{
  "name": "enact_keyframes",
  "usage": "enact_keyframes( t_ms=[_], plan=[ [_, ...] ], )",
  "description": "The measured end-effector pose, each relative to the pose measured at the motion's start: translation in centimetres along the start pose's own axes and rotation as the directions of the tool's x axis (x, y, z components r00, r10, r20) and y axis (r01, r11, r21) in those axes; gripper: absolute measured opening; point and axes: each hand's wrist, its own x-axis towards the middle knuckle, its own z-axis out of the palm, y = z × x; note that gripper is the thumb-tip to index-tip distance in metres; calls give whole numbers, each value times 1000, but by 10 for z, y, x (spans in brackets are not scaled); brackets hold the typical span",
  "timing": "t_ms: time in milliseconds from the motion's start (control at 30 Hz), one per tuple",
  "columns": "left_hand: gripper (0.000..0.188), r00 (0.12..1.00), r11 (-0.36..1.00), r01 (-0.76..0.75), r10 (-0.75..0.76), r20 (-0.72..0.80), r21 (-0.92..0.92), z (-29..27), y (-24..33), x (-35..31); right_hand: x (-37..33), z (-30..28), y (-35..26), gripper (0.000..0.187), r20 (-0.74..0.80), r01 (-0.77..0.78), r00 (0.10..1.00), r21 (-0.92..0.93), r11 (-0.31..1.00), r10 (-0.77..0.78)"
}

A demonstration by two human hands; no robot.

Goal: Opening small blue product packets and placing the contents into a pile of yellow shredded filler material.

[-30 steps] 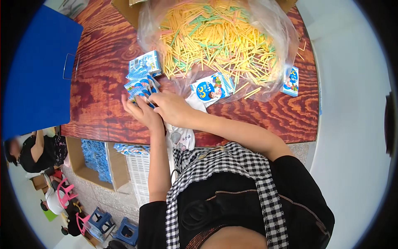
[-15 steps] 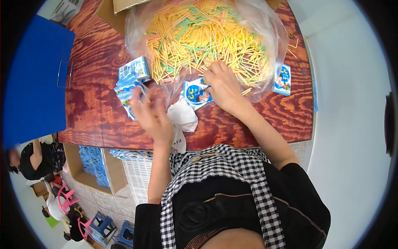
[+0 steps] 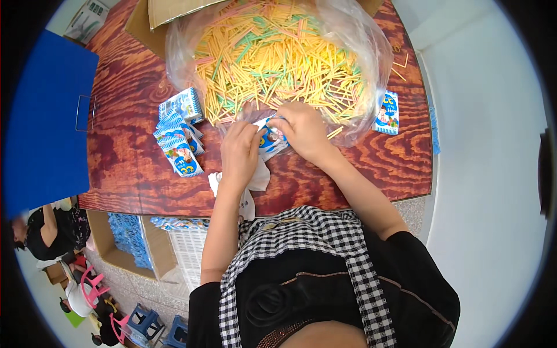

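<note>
Between my two hands is a small blue-and-white packet [image 3: 272,145], tilted, close to the near edge of a clear plastic bag [image 3: 374,64]. My left hand [image 3: 239,153] is closed on the packet's left upper corner. The fingers of my right hand [image 3: 303,129] pinch its upper right side; part of the packet is hidden behind them. Beyond both hands, the bag lies spread with a heap of thin yellow, green and pink sticks [image 3: 278,64]. A white cloth [image 3: 259,178] lies under and beside my left wrist.
Left of my hands, several similar packets [image 3: 181,156] overlap beside another blue-and-white pack [image 3: 184,105]. A single packet [image 3: 387,113] rests right of the bag. A cardboard box [image 3: 174,8] stands behind it. Blue panel [image 3: 49,116] at far left; white wall [image 3: 481,127] at right.
My left hand has come right from beside the overlapping packets to grip the packet. My right hand has shifted slightly nearer and left, and the packet has tilted. The view has moved slightly.
</note>
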Motion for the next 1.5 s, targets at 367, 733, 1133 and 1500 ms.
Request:
enact_keyframes(
  t_ms=[367, 733, 1133, 1500],
  plan=[
    [23, 989, 994, 113, -114, -90, -12, -7, 8, 6, -4, 6, -10, 13, -224, 233, 937, -173, 957, -269],
    [9, 1000, 1000, 3, -3, 11, -10, -14, -11, 10, 5, 14, -12, 11, -237, 208, 947, -67, 976, -218],
    [8, 890, 720, 454, -344, 299, -524, -33, -12, 5, 14, 10, -17, 20, -316, 140, 946, 183, 973, -77],
    [8, 840, 659, 511, -520, 156, -552, -45, -12, -24, 0, -50, 37, 16, -224, -269, 937, 34, 963, 269]
  ],
)
